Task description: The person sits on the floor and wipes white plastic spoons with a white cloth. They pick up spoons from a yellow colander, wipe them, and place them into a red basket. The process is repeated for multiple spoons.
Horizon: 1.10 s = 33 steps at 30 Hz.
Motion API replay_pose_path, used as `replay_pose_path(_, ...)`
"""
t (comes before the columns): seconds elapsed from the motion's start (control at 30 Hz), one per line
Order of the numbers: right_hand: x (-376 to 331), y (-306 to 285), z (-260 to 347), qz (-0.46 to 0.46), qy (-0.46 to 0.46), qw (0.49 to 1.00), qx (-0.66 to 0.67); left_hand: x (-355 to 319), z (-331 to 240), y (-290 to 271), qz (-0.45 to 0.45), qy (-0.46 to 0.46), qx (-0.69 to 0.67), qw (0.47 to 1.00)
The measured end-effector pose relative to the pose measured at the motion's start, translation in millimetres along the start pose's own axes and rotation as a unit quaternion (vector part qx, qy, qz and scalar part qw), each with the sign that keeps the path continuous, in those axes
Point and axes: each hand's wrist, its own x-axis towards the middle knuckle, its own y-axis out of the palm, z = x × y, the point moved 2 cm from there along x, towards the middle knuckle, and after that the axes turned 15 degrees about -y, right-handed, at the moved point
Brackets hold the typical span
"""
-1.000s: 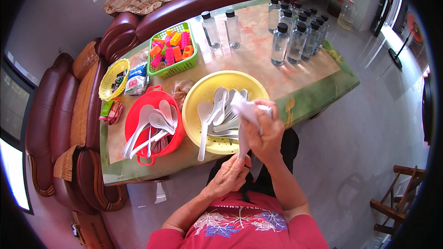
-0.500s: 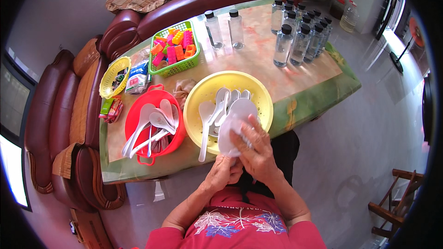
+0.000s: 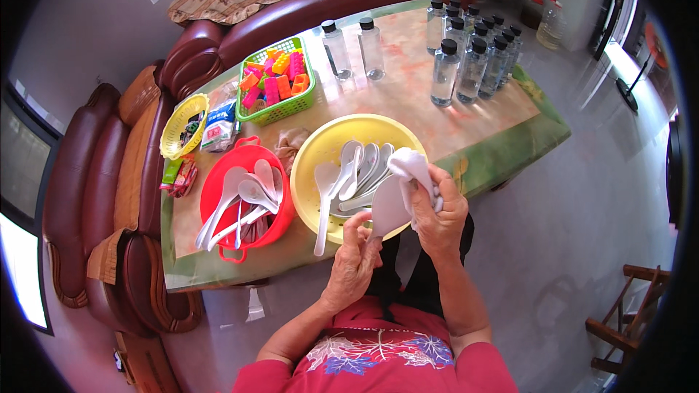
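Near the front edge of the yellow colander, my left hand [image 3: 352, 260] is closed on the handle end of a broad, flat white rice paddle [image 3: 389, 207]. My right hand [image 3: 441, 218] grips a bunched white cloth [image 3: 409, 166] at the paddle's far right edge. Both are held up over the rim of the yellow colander [image 3: 320, 127]. In it lie several white spoons [image 3: 351, 164], one with its handle hanging over the near rim. My fingers hide the paddle's handle.
Left of the colander, a red basket [image 3: 247, 145] holds white ladles and spoons. Behind stand a green basket [image 3: 291, 108] of toy bricks, a yellow basket [image 3: 169, 135] and plastic packets [image 3: 218, 127]. Clear bottles with black caps [image 3: 445, 76] crowd the far right of the table [image 3: 510, 142].
My right hand has moved right and lifted off the paddle's face, with the cloth now bunched at its edge. The paddle has tilted right, uncovering more spoons.
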Motion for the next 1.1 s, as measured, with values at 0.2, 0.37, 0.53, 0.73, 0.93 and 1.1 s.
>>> replay_pose_path(0.2,2.3,8.1,-5.3,-0.089,0.159,0.951,0.249,3.7,1.5,9.2,0.080,-0.138,-0.223,0.962)
replay_pose_path(0.37,-16.8,39.8,2.1,0.111,-0.087,0.984,-0.109,8.5,11.9,5.3,0.142,-0.166,-0.168,0.961)
replay_pose_path(0.53,-22.2,41.4,24.4,0.178,-0.173,0.952,-0.176,18.4,10.6,0.1,0.111,-0.132,-0.198,0.965)
replay_pose_path(0.73,-40.3,38.0,31.9,0.206,-0.177,0.938,-0.217,16.5,8.3,7.0,0.129,-0.149,-0.393,0.898)
replay_pose_path(0.93,-60.3,25.4,43.6,0.204,-0.203,0.947,-0.145,22.4,-9.3,-3.7,0.141,-0.057,-0.459,0.875)
replay_pose_path(1.1,-84.3,8.1,34.1,0.264,-0.176,0.947,-0.057,33.9,-13.1,-26.8,0.047,-0.037,-0.513,0.857)
